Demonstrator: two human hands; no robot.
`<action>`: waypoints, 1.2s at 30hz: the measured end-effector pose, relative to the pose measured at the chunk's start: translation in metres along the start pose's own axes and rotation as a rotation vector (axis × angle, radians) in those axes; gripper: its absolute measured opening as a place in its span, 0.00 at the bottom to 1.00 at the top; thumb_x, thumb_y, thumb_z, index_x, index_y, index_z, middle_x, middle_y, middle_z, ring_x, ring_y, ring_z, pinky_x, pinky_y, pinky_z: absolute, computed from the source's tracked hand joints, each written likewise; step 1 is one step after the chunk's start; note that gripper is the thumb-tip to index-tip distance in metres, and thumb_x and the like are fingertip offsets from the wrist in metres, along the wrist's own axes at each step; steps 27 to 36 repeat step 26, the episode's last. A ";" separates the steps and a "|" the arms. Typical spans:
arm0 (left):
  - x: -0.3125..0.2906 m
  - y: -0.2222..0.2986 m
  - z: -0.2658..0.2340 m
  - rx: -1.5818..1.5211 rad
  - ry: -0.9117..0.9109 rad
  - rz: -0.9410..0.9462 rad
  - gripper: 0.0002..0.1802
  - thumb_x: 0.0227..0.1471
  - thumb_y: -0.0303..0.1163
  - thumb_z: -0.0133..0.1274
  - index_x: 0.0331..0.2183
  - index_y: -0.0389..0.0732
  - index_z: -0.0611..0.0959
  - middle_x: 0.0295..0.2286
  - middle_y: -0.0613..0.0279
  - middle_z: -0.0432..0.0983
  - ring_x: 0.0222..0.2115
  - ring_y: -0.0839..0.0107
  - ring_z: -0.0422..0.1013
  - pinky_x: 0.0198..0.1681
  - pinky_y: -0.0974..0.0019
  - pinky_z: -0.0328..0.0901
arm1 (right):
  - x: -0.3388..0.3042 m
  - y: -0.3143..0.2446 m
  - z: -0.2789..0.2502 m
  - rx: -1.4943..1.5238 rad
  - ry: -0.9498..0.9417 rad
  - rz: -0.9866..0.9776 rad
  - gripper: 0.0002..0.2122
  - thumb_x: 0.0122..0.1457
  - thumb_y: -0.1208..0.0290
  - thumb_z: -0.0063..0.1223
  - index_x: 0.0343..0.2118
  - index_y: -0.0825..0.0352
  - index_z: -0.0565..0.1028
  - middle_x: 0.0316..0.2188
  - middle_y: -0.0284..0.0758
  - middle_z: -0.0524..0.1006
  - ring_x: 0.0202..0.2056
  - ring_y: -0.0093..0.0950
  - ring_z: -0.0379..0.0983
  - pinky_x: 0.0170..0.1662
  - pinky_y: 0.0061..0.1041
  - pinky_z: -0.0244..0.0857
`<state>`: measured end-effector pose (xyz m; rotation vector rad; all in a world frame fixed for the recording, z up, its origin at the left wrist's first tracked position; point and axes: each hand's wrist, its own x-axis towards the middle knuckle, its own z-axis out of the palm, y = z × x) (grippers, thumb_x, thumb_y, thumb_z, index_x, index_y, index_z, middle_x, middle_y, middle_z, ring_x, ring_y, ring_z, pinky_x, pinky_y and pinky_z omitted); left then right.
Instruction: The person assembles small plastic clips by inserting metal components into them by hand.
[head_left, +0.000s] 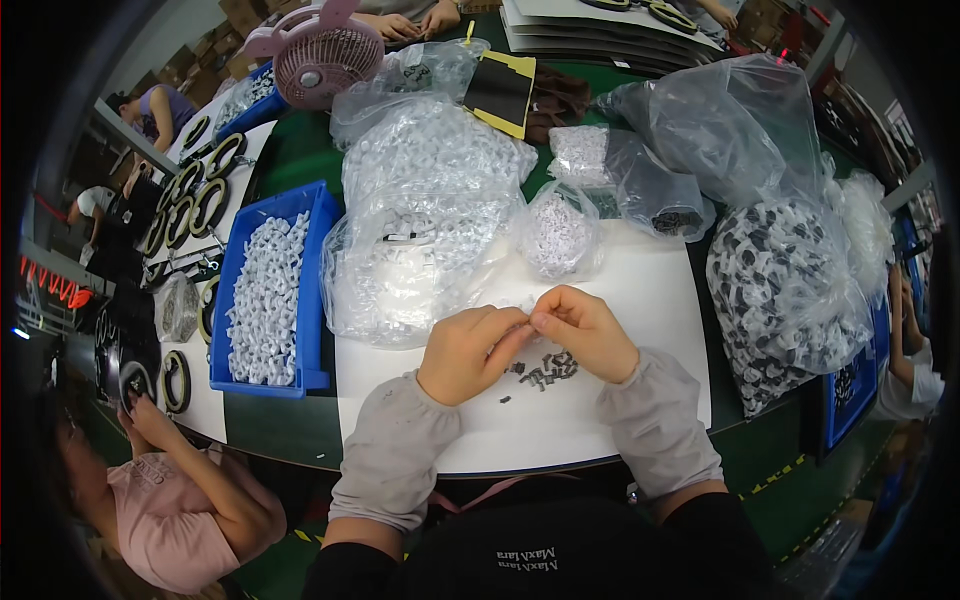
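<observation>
My left hand (470, 350) and my right hand (583, 328) meet over a white sheet (640, 290) on the table, thumbs and forefingers pinched together. Whatever lies between the fingertips is too small and too covered to make out. Just below the hands, several small dark grey parts (550, 372) lie loose on the sheet. Beyond my fingers stands an open clear bag of small white pieces (558, 232). Left of it, a large clear plastic bag (430, 200) of white parts spreads over the sheet. Grey sleeve covers wrap both my forearms.
A blue bin (325, 300) of white plastic parts is at the left; a big bag of black and white parts (780, 300) at the right. A pink fan (325, 60) and a yellow-edged black pad (500, 92) are farther back. A co-worker in pink (190, 500) sits at the left.
</observation>
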<state>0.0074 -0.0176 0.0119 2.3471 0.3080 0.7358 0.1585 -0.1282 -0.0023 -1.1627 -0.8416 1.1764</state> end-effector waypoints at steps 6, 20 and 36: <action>-0.002 -0.003 0.000 -0.127 -0.104 -0.230 0.05 0.47 0.29 0.53 0.27 0.38 0.78 0.20 0.58 0.74 0.18 0.62 0.69 0.22 0.64 0.63 | 0.000 0.001 0.003 -0.054 0.099 -0.063 0.05 0.57 0.75 0.49 0.34 0.70 0.70 0.28 0.29 0.73 0.29 0.14 0.66 0.32 0.14 0.61; -0.003 -0.021 -0.002 -0.756 -0.006 -0.530 0.15 0.57 0.32 0.44 0.43 0.33 0.74 0.25 0.64 0.67 0.24 0.77 0.64 0.30 0.74 0.61 | 0.000 0.005 0.011 -0.258 0.355 -0.311 0.05 0.49 0.81 0.53 0.30 0.71 0.74 0.25 0.29 0.73 0.27 0.16 0.66 0.32 0.15 0.62; -0.003 -0.016 0.005 -0.061 0.068 -0.346 0.12 0.54 0.35 0.50 0.40 0.42 0.76 0.31 0.64 0.71 0.23 0.73 0.66 0.29 0.77 0.63 | 0.002 0.006 0.011 -0.331 0.421 -0.398 0.05 0.49 0.81 0.53 0.30 0.69 0.74 0.27 0.30 0.74 0.27 0.18 0.68 0.32 0.16 0.62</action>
